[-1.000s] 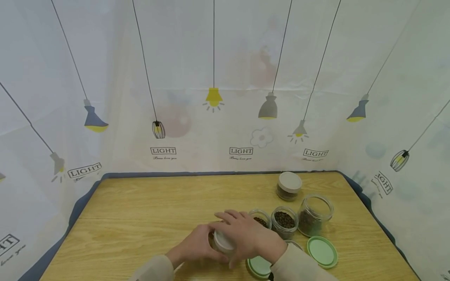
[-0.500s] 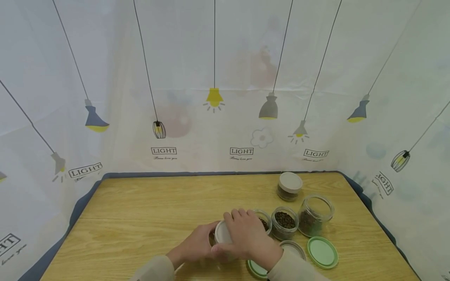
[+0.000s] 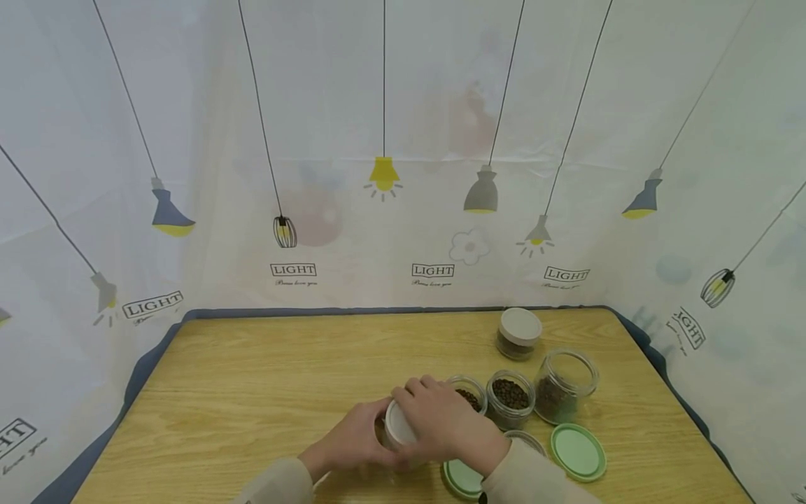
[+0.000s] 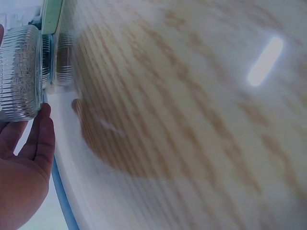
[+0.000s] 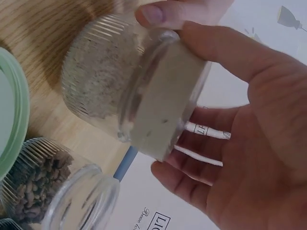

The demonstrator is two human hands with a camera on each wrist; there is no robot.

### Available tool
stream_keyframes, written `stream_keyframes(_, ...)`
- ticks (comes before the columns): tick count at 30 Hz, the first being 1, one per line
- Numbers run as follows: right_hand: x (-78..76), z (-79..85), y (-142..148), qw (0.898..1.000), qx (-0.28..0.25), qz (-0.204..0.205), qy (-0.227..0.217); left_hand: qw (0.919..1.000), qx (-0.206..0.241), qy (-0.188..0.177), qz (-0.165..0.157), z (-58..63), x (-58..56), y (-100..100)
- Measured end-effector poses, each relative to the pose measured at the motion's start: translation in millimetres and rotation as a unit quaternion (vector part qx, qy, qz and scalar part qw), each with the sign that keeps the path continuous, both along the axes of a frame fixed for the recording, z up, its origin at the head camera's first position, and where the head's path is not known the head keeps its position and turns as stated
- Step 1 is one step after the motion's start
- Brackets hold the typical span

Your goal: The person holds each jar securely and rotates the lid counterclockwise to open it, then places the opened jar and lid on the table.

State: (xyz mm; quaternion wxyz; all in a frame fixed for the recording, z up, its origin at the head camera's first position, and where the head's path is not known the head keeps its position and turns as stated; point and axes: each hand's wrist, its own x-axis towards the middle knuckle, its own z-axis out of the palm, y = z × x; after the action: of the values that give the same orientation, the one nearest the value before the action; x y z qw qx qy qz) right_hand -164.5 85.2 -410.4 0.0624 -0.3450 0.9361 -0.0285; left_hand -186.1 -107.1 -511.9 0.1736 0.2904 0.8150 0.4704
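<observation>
Since half a second ago, we see the right grip point(image 3: 437, 420) turned a little to our left, its fingertips shifted along the white lid point(image 5: 165, 103), and the right sleeve point(image 3: 532, 483) now covering more of a pale round piece point(image 3: 527, 442) behind it. That grip is curled round the lid, thumb on one side and fingers on the other, spread just as wide as the lid. The left grip point(image 3: 355, 437) is wrapped about the glass jar point(image 5: 98, 72) under that lid, near the front middle of the desk point(image 3: 283, 364); whether the ribbed base touches the wood (the left wrist view crops the jar) we cannot tell. The lid sits over the mouth, and we make out pale, speckled contents through the glass. Just beyond the right fingers stands a part-hidden jar point(image 3: 469, 397) of dark grains, with a lidless jar point(image 3: 508, 399) of similar grains beside it and a larger jar point(image 3: 557, 399) to the right of that. One green lid point(image 3: 464, 479) lies partly under the right wrist, another green disc point(image 3: 577, 451) farther right. Farther back we find a white-topped jar point(image 3: 518, 334), before a lamp-printed cloth point(image 3: 352, 105).
</observation>
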Motion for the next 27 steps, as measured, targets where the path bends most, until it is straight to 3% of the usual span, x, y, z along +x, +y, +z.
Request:
stream_keyframes(6,-3.7,2.3,2.3,0.999,-0.008,0.044,-0.017,0.9999,0.007,0.011,0.003,-0.9,1.8,0.2)
stream_keyframes(10,-4.1,4.1,2.3,0.998,-0.006,0.053,-0.039,0.9999,0.013,-0.002,0.006,-1.1,2.1,0.1)
stream_keyframes(14,-4.0,5.5,2.3,0.998,-0.005,0.027,-0.056,1.0000,0.004,-0.002,0.007,-1.6,0.8,-1.1)
stream_keyframes(22,0.6,2.6,-3.2,0.998,0.013,-0.050,0.019,0.9998,-0.008,0.013,0.014,-2.5,0.5,-3.0)
stream_keyframes(27,4.4,2.5,-6.5,0.997,0.029,-0.067,0.019,0.9996,-0.011,0.013,0.024,-1.6,1.7,-2.4)
